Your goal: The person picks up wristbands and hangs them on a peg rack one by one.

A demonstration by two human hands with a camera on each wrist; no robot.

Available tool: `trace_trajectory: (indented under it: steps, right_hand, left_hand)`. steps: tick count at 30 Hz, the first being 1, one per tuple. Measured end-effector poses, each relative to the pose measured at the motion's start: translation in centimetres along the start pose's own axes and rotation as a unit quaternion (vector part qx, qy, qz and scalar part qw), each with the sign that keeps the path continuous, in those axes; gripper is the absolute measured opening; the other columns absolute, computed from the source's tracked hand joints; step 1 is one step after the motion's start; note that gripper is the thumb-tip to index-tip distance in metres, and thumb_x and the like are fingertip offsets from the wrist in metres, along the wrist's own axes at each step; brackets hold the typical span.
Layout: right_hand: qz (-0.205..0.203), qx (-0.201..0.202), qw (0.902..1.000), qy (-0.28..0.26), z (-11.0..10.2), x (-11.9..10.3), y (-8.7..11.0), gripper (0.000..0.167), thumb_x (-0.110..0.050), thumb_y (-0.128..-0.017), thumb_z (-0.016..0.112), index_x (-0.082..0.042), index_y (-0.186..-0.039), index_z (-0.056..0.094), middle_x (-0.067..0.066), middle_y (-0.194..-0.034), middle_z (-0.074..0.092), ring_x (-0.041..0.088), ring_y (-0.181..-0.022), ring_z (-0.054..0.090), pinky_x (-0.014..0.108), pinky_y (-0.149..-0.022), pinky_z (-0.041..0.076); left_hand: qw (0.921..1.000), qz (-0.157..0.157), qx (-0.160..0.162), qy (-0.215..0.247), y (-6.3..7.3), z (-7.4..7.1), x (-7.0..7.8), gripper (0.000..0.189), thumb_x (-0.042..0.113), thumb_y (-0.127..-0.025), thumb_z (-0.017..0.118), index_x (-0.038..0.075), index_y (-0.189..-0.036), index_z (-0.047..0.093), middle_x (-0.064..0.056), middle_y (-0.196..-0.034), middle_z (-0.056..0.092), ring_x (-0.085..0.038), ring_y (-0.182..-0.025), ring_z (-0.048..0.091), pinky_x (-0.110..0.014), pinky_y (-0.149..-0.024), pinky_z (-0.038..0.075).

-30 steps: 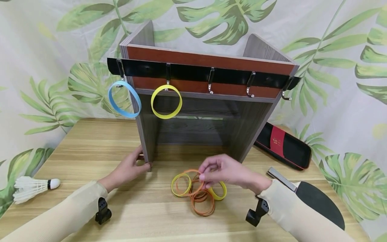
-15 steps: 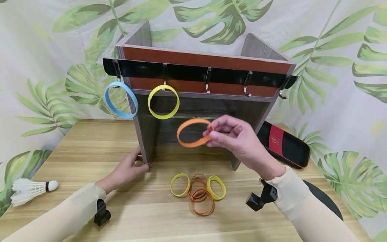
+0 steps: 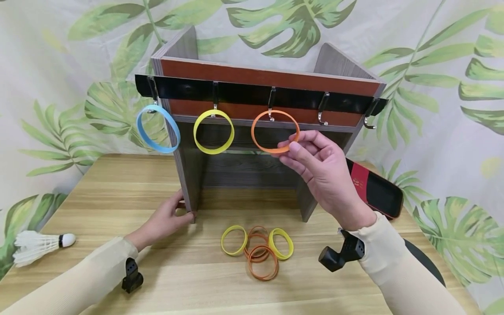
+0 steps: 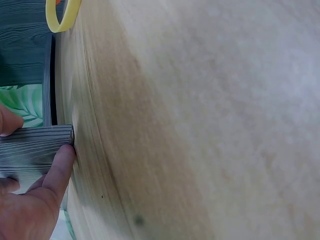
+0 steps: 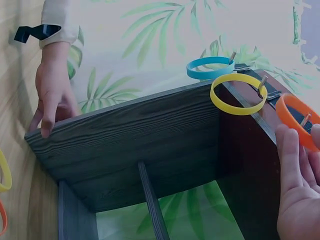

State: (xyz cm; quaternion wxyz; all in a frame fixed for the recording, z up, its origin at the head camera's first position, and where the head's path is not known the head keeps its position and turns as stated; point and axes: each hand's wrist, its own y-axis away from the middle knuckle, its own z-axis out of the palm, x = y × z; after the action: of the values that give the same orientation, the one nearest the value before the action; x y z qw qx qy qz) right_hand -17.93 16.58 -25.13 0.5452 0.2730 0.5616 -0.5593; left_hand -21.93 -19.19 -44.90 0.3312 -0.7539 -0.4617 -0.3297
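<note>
My right hand (image 3: 324, 175) pinches an orange silicone wristband (image 3: 253, 133) at its lower right side. The band's top overlaps the third hook of the black hook rail (image 3: 244, 92), and in the right wrist view the hook tip shows inside the orange wristband (image 5: 291, 125). A blue wristband (image 3: 167, 149) hangs on the first hook and a yellow wristband (image 3: 214, 151) on the second. Low down, my left hand (image 3: 165, 223) grips the front edge of the grey wooden rack's left side panel (image 3: 189, 183); in the left wrist view fingers lie on both sides of the panel (image 4: 37, 150).
Several loose orange wristbands (image 3: 263, 278) lie on the table between a yellow wristband (image 3: 235, 253) and another yellow one. A shuttlecock (image 3: 39, 246) lies at left. On the right are a black case with a red band (image 3: 383, 192) and a dark paddle-like object (image 3: 425, 260), partly behind the sleeve.
My right hand has lifted one orange wristband from the pile on the table up to the third hook. My left hand has stayed on the side panel.
</note>
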Motion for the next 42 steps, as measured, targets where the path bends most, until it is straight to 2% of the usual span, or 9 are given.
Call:
trace_trajectory:
  steps: [7,11,17,25,29,33,39,42]
  right_hand:
    - [0.028,0.014,0.9994,0.015,0.2,0.6,-0.2,0.018,0.005,-0.103,0.056,-0.01,-0.111,0.064,0.001,-0.105,0.077,0.016,-0.096,0.079,0.029,-0.092,0.061]
    - [0.04,0.009,0.9988,0.026,0.2,0.9,-0.3,0.019,0.005,-0.103,0.055,-0.011,-0.111,0.063,0.001,-0.105,0.077,0.016,-0.096,0.08,0.03,-0.092,0.061]
    - [0.044,0.002,0.9983,0.037,0.0,0.9,-0.2,0.019,0.004,-0.104,0.055,-0.011,-0.114,0.062,0.001,-0.107,0.077,0.016,-0.097,0.079,0.03,-0.093,0.061]
    - [0.074,-0.022,0.9954,0.056,-0.5,1.6,0.0,0.021,0.004,-0.103,0.057,-0.009,-0.118,0.06,0.002,-0.11,0.076,0.016,-0.099,0.079,0.031,-0.095,0.06]
    - [0.094,-0.045,0.991,0.084,-0.8,2.8,0.1,0.019,0.001,-0.102,0.06,-0.003,-0.121,0.06,0.004,-0.108,0.075,0.017,-0.1,0.079,0.032,-0.094,0.061]
    - [0.136,-0.084,0.9763,0.145,-1.1,4.8,0.2,0.022,-0.005,-0.102,0.064,0.004,-0.122,0.06,0.007,-0.107,0.075,0.017,-0.099,0.077,0.035,-0.093,0.062]
    - [0.199,-0.159,0.9374,0.237,-1.3,8.6,0.4,0.025,-0.012,-0.101,0.067,0.005,-0.121,0.066,0.019,-0.108,0.076,0.014,-0.092,0.075,0.037,-0.09,0.063]
    - [0.212,-0.183,0.9175,0.282,-1.0,10.6,0.6,0.025,-0.013,-0.1,0.068,0.002,-0.12,0.069,0.019,-0.107,0.076,0.021,-0.093,0.075,0.039,-0.089,0.062]
  left_hand:
    - [1.0,-0.001,0.0,-0.002,-0.1,0.0,0.2,0.066,0.001,-0.095,0.068,-0.002,-0.155,0.041,-0.031,-0.143,0.059,-0.043,-0.117,0.067,-0.05,-0.096,0.055]
    - [1.0,-0.001,0.0,-0.002,-0.1,0.0,0.2,0.067,0.001,-0.095,0.068,-0.002,-0.156,0.039,-0.031,-0.143,0.059,-0.043,-0.116,0.068,-0.053,-0.096,0.054]
    - [0.9999,-0.002,0.006,-0.011,-0.2,0.1,0.1,0.066,0.001,-0.094,0.068,-0.003,-0.154,0.042,-0.03,-0.14,0.062,-0.041,-0.114,0.069,-0.05,-0.095,0.054]
    - [0.9998,-0.009,0.005,-0.014,0.0,0.2,0.3,0.066,0.002,-0.094,0.068,-0.003,-0.155,0.041,-0.031,-0.142,0.06,-0.042,-0.115,0.068,-0.05,-0.095,0.054]
    - [0.9998,-0.006,0.009,-0.017,0.0,0.1,0.3,0.065,0.002,-0.094,0.068,-0.003,-0.154,0.042,-0.031,-0.14,0.061,-0.043,-0.114,0.068,-0.046,-0.093,0.055]
    - [0.9998,-0.006,0.009,-0.018,0.1,0.0,0.3,0.064,0.003,-0.094,0.068,-0.002,-0.153,0.043,-0.03,-0.139,0.062,-0.042,-0.114,0.068,-0.043,-0.092,0.056]
    - [0.9998,-0.008,0.01,-0.016,0.1,-0.1,0.3,0.066,0.003,-0.095,0.068,-0.003,-0.154,0.041,-0.031,-0.139,0.062,-0.042,-0.114,0.068,-0.046,-0.092,0.055]
    - [0.9999,-0.003,0.012,-0.008,0.1,0.1,0.2,0.064,0.001,-0.094,0.069,-0.003,-0.152,0.043,-0.031,-0.135,0.064,-0.042,-0.113,0.069,-0.045,-0.09,0.057]
